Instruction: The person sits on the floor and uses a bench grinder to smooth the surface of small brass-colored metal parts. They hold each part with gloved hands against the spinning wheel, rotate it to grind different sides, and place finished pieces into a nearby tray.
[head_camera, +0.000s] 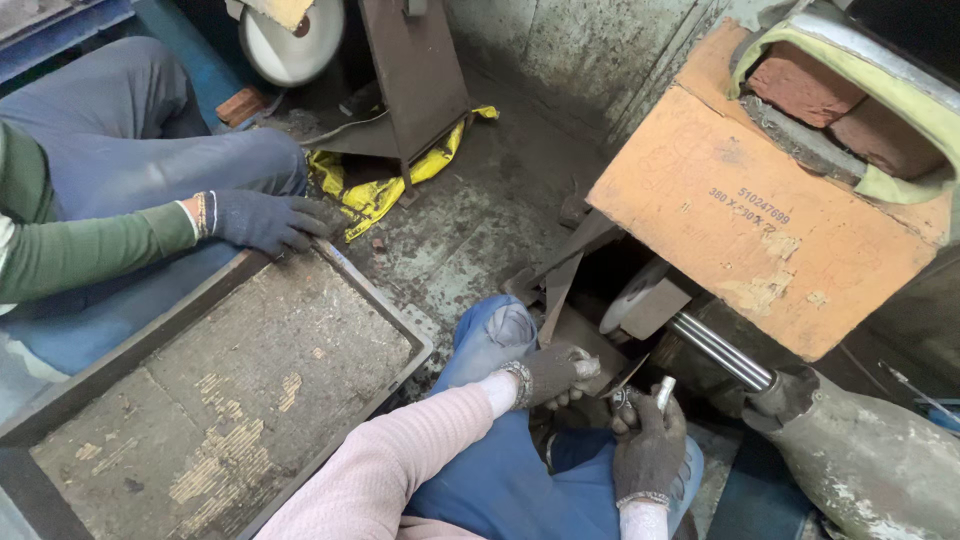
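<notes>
My right hand (648, 452), in a dark grey glove, grips a small shiny metal piece (666, 390) that sticks up between thumb and fingers. It is held just below a pale grinding wheel (628, 300) under an orange board cover (760, 215). My left hand (553, 375), also gloved, rests curled on my blue-trousered knee (492, 335), close to a dark metal plate (560, 285). Whether its fingers hold anything is hidden. A polished steel shaft (722, 352) runs from the wheel towards the lower right.
A co-worker sits at left, their gloved hand (265, 220) on the rim of a large dark tray (385, 300). Beyond lie a yellow sack (375, 190), a second white wheel (292, 45), and bricks (805, 85) on the cover. A grimy motor housing (870, 470) stands at right.
</notes>
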